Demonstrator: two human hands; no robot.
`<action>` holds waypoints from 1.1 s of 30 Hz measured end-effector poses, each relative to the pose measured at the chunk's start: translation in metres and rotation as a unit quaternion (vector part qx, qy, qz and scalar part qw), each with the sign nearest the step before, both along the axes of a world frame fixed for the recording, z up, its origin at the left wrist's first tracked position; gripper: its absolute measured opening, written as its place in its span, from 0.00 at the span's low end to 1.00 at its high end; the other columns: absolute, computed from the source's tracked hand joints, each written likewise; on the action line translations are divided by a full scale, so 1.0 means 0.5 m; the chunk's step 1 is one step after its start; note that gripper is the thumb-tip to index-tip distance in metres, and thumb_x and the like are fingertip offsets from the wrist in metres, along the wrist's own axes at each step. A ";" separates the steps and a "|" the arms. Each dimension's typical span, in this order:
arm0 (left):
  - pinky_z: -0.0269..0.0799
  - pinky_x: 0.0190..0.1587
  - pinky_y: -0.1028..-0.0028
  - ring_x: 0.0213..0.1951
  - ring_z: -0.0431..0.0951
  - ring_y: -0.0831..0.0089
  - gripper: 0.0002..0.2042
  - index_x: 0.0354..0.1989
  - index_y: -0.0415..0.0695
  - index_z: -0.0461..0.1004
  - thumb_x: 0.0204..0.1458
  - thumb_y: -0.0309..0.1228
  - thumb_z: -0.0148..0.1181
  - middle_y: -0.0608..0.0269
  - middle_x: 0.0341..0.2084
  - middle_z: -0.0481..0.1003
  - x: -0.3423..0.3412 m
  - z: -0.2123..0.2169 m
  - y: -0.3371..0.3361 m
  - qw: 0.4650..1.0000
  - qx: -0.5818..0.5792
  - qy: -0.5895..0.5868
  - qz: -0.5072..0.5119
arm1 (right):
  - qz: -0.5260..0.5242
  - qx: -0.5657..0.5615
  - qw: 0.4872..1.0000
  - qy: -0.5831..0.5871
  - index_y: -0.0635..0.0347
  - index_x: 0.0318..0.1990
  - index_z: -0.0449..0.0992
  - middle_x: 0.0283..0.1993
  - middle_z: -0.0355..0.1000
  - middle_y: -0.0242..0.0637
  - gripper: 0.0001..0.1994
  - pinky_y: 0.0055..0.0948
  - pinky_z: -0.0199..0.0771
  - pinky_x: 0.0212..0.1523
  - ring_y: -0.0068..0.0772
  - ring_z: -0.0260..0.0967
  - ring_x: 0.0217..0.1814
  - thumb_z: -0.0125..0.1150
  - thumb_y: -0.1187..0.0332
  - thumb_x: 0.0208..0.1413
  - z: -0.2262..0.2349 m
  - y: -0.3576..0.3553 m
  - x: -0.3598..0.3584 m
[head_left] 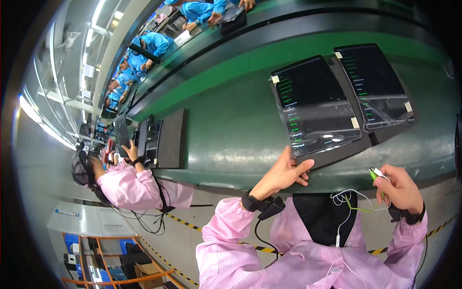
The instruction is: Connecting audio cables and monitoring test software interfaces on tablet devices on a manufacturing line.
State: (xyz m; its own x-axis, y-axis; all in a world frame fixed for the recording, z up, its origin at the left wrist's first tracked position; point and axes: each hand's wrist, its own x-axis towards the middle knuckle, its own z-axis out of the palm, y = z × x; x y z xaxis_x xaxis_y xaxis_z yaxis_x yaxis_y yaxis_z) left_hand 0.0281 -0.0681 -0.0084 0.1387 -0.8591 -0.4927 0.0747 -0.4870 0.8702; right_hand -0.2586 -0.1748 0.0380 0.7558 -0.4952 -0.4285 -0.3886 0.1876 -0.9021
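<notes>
Green and white plugs (376, 173) stick up from my right hand (403, 190), whose fingers are curled shut around them, thumb and forefinger pinching just below the tips. Their thin green and white cords (347, 203) loop down to the left from that fist and hang over my pink smock (308, 250).

My left hand (285, 172) has its fingers loosely together and stretched out, the fingertips (308, 164) touching the near edge of the nearer tablet (315, 103); it clamps nothing (thumb lies along the dark tray (337, 156) under the tablet). A black strap (250, 201) wraps that wrist, with a dark cord dropping from it.

That tablet lies flat on the green belt (226, 130), screen lit with rows of green text, tape tabs at its corners. A second tablet (375, 84) lies just beside it on the right, a little farther away. The plugs are near the first tablet's near right corner, apart from it.

Far to the left along the belt, a person in pink (130, 185) leans over dark trays (168, 139). Beyond the belt, people in blue (154, 43) sit in a row.
</notes>
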 end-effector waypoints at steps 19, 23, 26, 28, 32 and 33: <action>0.68 0.33 0.80 0.28 0.72 0.80 0.16 0.41 0.35 0.71 0.52 0.37 0.58 0.62 0.26 0.75 0.185 0.163 0.015 0.907 -0.046 -0.416 -0.049 | -0.030 -0.268 0.963 -0.023 0.65 0.30 0.69 0.18 0.67 0.42 0.06 0.30 0.61 0.19 0.37 0.65 0.17 0.56 0.71 0.52 -0.092 0.161 0.076; 0.68 0.43 0.72 0.42 0.73 0.66 0.24 0.47 0.34 0.68 0.52 0.45 0.56 0.50 0.38 0.74 0.235 0.082 -0.149 0.768 -0.270 -0.579 -0.039 | -0.031 -0.331 0.937 -0.111 0.67 0.31 0.69 0.30 0.70 0.44 0.05 0.33 0.66 0.27 0.43 0.67 0.26 0.55 0.74 0.51 -0.104 0.186 0.095; 0.68 0.45 0.71 0.48 0.71 0.62 0.29 0.48 0.34 0.68 0.53 0.52 0.49 0.47 0.41 0.73 0.218 0.068 -0.232 0.832 -0.176 -0.523 -0.054 | -0.033 -0.359 0.921 -0.147 0.66 0.33 0.68 0.35 0.70 0.43 0.04 0.33 0.67 0.33 0.45 0.68 0.33 0.55 0.75 0.51 -0.102 0.190 0.100; 0.68 0.45 0.70 0.47 0.71 0.63 0.35 0.50 0.33 0.67 0.53 0.58 0.43 0.46 0.42 0.72 0.215 0.060 -0.257 0.865 -0.103 -0.477 -0.117 | -0.029 -0.334 0.931 -0.143 0.66 0.34 0.68 0.38 0.70 0.43 0.05 0.33 0.66 0.38 0.46 0.67 0.38 0.54 0.76 0.50 -0.111 0.194 0.095; 0.66 0.48 0.65 0.45 0.73 0.52 0.35 0.42 0.34 0.73 0.51 0.61 0.42 0.40 0.36 0.74 0.194 0.080 -0.260 0.870 -0.055 -0.484 -0.084 | -0.036 -0.314 0.935 -0.163 0.66 0.37 0.67 0.39 0.68 0.44 0.07 0.34 0.65 0.40 0.46 0.66 0.39 0.54 0.77 0.50 -0.127 0.190 0.086; 0.66 0.48 0.65 0.43 0.74 0.51 0.36 0.39 0.32 0.74 0.51 0.61 0.42 0.40 0.33 0.75 0.182 0.093 -0.250 0.858 -0.046 -0.504 -0.089 | -0.037 -0.321 0.931 -0.171 0.66 0.37 0.67 0.39 0.68 0.44 0.07 0.34 0.65 0.40 0.46 0.66 0.39 0.54 0.77 0.50 -0.129 0.188 0.085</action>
State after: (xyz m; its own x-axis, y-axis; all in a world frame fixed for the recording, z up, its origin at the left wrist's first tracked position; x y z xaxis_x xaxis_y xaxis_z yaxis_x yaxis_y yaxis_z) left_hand 0.1189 -0.1930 0.0381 0.3163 -0.9399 -0.1286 -0.8073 -0.3379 0.4838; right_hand -0.2161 -0.0808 -0.0264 0.7470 -0.6228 0.2326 -0.0657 -0.4172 -0.9064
